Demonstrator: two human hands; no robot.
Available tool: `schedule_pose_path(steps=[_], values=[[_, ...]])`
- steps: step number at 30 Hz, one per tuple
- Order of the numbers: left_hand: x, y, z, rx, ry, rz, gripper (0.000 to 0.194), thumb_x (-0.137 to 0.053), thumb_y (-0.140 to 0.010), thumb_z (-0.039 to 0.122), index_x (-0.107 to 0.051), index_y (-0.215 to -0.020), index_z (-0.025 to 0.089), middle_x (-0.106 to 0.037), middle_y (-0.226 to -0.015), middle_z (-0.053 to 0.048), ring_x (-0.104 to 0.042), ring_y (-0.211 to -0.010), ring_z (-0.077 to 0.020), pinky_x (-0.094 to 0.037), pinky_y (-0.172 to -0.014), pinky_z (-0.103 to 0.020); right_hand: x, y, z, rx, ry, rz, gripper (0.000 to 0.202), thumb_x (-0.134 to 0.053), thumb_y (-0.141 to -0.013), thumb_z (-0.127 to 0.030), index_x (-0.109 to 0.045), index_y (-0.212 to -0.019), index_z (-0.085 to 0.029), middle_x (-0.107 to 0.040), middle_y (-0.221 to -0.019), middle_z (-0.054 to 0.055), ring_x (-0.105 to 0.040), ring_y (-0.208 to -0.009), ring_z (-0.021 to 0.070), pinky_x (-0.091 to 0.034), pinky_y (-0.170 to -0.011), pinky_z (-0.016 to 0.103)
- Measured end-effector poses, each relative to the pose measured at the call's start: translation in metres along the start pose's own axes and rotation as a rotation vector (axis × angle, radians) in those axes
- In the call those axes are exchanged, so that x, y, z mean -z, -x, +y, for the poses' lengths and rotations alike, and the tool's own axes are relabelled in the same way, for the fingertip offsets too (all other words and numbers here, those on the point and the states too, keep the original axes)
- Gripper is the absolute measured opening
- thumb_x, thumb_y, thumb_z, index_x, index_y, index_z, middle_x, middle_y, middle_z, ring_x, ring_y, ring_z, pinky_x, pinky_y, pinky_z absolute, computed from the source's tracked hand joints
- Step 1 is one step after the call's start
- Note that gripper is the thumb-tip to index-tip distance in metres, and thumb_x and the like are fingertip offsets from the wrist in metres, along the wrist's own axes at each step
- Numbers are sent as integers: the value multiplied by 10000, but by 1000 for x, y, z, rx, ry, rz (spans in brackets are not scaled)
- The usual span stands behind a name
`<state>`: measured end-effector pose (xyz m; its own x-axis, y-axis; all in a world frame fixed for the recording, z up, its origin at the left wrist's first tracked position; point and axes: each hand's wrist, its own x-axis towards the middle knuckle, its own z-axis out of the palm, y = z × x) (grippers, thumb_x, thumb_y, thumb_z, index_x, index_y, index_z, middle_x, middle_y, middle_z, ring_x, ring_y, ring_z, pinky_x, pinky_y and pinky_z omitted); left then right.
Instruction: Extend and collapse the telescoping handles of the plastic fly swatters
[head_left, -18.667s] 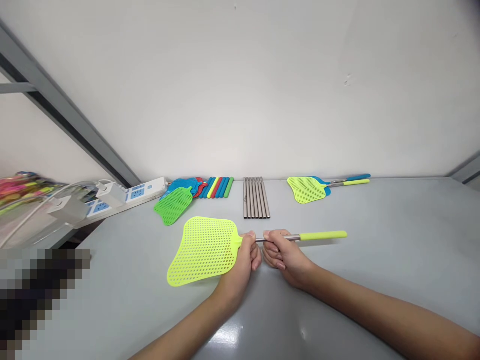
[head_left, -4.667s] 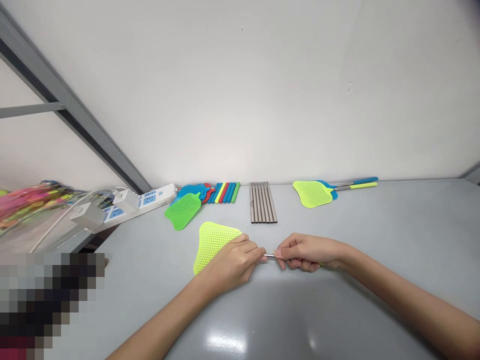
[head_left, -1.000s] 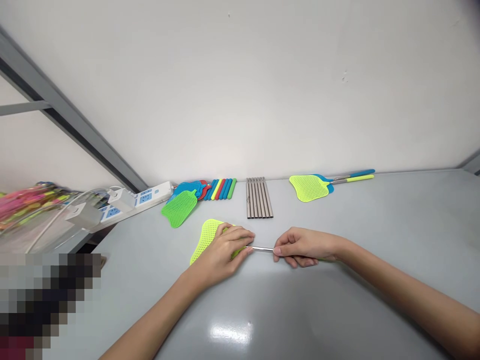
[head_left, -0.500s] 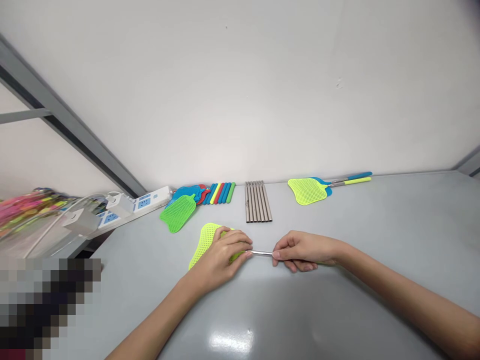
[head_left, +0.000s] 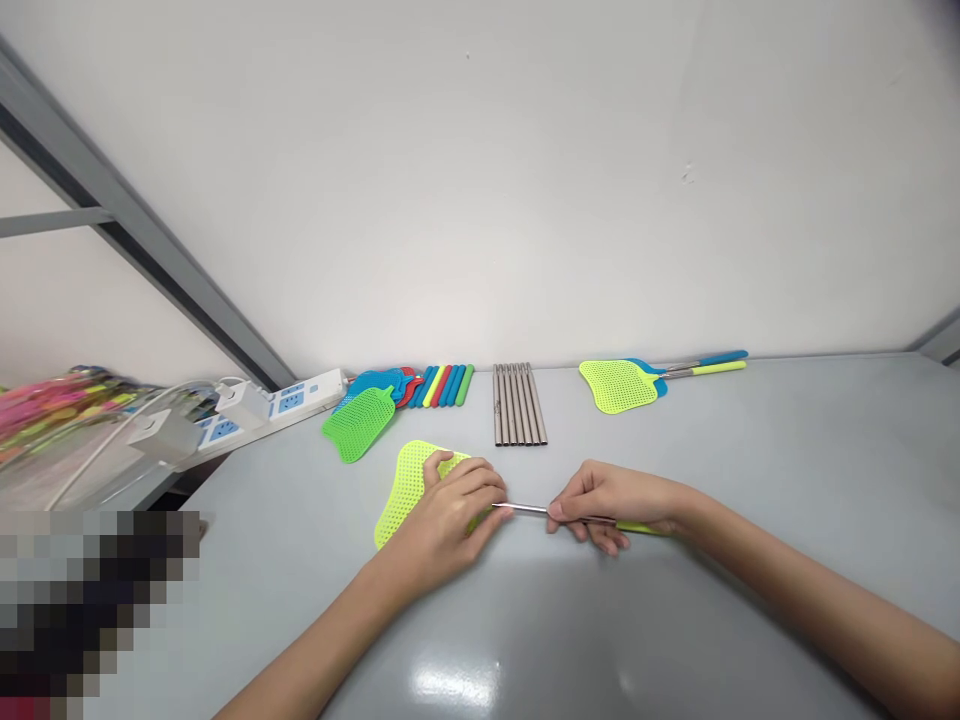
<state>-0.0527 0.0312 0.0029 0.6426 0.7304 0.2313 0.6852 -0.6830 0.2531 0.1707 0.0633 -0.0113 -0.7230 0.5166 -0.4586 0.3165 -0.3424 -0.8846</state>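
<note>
A yellow-green fly swatter (head_left: 405, 490) lies sideways in front of me, its perforated paddle at the left. My left hand (head_left: 457, 510) covers the inner end of the paddle, fingers closed round its neck, which is hidden. A thin metal shaft (head_left: 529, 509) runs from there to my right hand (head_left: 592, 505), which pinches it between thumb and fingers. Past the right palm, part of the yellow-green grip (head_left: 641, 528) shows below the wrist. Behind my hands lies a row of several metal tubes (head_left: 520, 405).
Several coloured grips (head_left: 446, 386) lie at the back, beside green (head_left: 360, 422) and blue (head_left: 367, 382) paddles. Two complete swatters, the front one yellow (head_left: 619, 387), rest at back right. A white power strip (head_left: 319, 392) with plugged-in adapters and cables lines the left edge. A wall stands behind.
The yellow-green grip has come into view below my right wrist. My two hands keep nearly the same places, and the view has shifted slightly.
</note>
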Motion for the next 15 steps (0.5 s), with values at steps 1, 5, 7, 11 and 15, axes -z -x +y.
schedule_pose_path(steps=[1, 5, 7, 11, 15], values=[[-1, 0, 4, 2, -14, 8, 167, -397, -857, 257, -554, -841, 201, -587, -845, 8, -483, -917, -154, -128, -900, -426, -1, 0, 0, -3, -8, -1, 261, -567, -718, -338, -644, -791, -99, -522, -569, -18, -503, -376, 46, -314, -290, 129], [-9, 1, 19, -25, -39, 5, 189, -354, -866, 180, -541, -890, 188, -573, -869, -7, -475, -864, -146, -201, -889, -413, -6, -2, -1, 20, -30, -4, 243, -577, -712, -322, -643, -756, -91, -542, -603, -1, -536, -423, 63, -342, -330, 140], [-13, 2, 24, -30, -39, -17, 210, -335, -851, 116, -537, -886, 163, -558, -870, -29, -465, -797, -144, -315, -794, -346, -11, -2, -2, 57, -48, -1, 231, -567, -721, -307, -635, -718, -87, -567, -632, 24, -576, -524, 94, -369, -383, 150], [-16, 6, 25, -20, -74, -55, 213, -358, -811, 81, -547, -867, 163, -524, -721, -26, -430, -665, -148, -360, -595, -272, -19, -1, -4, 73, -29, -16, 250, -526, -750, -305, -630, -710, -81, -598, -681, 55, -535, -525, 81, -356, -423, 173], [-18, 9, 24, -14, -93, -66, 218, -362, -800, 80, -551, -844, 179, -513, -679, -13, -429, -617, -140, -360, -565, -265, -20, 0, -7, 35, 7, -7, 226, -524, -749, -300, -627, -759, -99, -502, -572, -15, -352, -400, 25, -242, -372, 168]])
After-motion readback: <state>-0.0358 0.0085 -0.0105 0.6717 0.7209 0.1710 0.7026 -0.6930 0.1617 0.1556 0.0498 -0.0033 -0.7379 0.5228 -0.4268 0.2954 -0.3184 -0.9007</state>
